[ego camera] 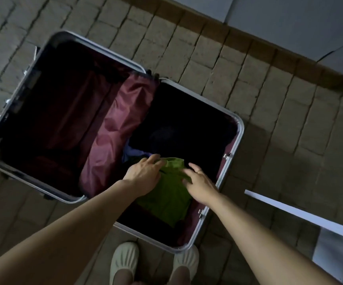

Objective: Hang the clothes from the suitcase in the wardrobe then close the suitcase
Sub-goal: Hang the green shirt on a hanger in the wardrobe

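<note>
A silver-framed suitcase (231, 161) lies open flat on the floor, with a maroon lining (113, 136) in its left half. In the right half a folded green garment (169, 194) rests on dark clothes (183, 130); a bit of pale blue cloth (130, 151) shows beside it. My left hand (143, 171) lies on the green garment's upper left corner, fingers curled onto the collar area. My right hand (199, 182) rests on its upper right edge with fingers spread. Whether either hand has pinched the fabric is unclear.
The floor (269, 124) is of brick-like tiles. My two feet in pale slippers (123, 262) stand just before the suitcase's near edge. A white panel edge (302, 212) juts in at the right, and a grey surface (290, 19) lies beyond a brown strip at the top right.
</note>
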